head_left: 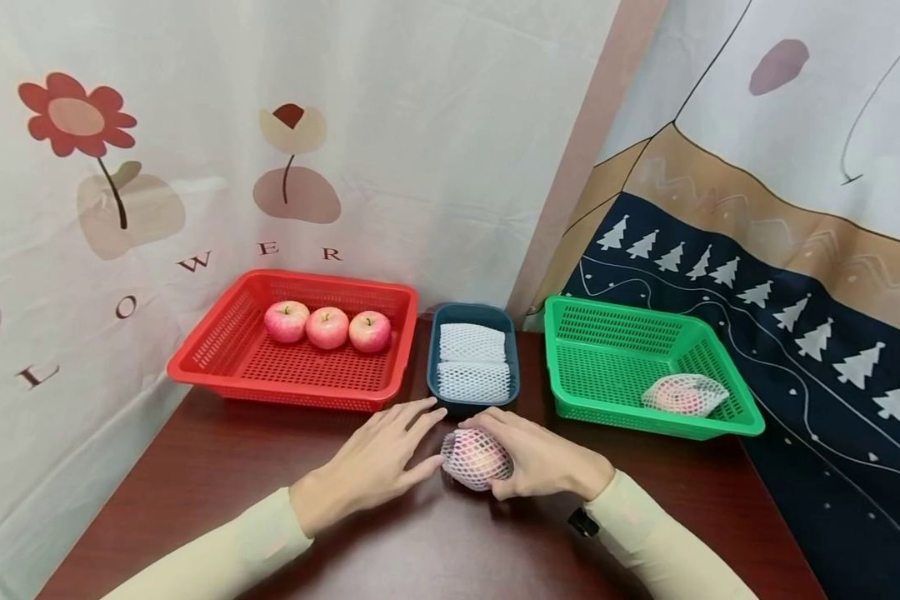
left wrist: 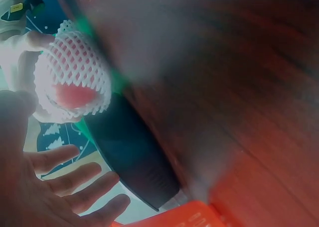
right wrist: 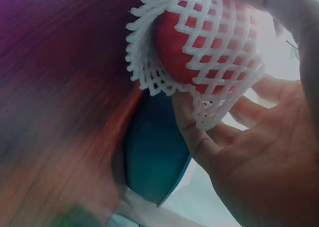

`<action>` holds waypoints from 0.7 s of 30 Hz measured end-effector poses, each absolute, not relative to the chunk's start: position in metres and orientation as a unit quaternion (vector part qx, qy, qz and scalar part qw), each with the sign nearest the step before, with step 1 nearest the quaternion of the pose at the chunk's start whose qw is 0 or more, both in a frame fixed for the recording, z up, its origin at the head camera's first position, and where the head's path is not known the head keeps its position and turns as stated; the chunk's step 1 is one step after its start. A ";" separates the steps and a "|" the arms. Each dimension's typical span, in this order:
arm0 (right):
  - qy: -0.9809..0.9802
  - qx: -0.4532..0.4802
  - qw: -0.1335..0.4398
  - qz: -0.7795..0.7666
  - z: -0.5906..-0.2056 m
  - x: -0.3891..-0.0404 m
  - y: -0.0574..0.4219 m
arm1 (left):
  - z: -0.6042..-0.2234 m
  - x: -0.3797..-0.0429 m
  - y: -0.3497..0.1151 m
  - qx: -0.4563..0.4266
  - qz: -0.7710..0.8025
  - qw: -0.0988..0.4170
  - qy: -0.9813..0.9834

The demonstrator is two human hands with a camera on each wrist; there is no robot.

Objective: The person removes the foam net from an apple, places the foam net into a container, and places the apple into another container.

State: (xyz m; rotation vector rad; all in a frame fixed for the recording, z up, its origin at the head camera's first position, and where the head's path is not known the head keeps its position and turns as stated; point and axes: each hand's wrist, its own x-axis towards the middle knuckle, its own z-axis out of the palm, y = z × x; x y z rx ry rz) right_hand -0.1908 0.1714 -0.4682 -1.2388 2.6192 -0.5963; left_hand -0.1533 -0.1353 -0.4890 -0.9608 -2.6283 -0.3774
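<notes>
An apple in a white foam net sleeve (head_left: 476, 459) is just above or on the table in front of the blue bin. My right hand (head_left: 543, 454) grips it from the right, thumb on the near side and fingers over the far side. In the right wrist view the foam net (right wrist: 219, 53) leaves part of the red apple (right wrist: 172, 50) bare at its open end. My left hand (head_left: 375, 458) is spread just left of it; the left wrist view shows its fingers (left wrist: 82, 179) apart, holding nothing.
A red basket (head_left: 292, 392) at the left holds three bare apples (head_left: 327, 327). The dark blue bin (head_left: 474, 313) in the middle holds folded foam nets (head_left: 472, 343). At the right, a green basket (head_left: 648, 425) holds another netted apple (head_left: 686, 394). A printed curtain hangs behind.
</notes>
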 end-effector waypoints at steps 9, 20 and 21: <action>0.873 -0.438 0.089 -0.196 -0.470 -0.189 0.174 | -0.492 -0.150 -0.136 -0.335 -0.134 0.163 -0.918; 0.881 -0.423 0.096 -0.190 -0.468 -0.179 0.180 | -0.491 -0.148 -0.136 -0.331 -0.141 0.151 -0.921; 0.883 -0.419 0.097 -0.190 -0.469 -0.178 0.180 | -0.491 -0.147 -0.136 -0.331 -0.141 0.151 -0.921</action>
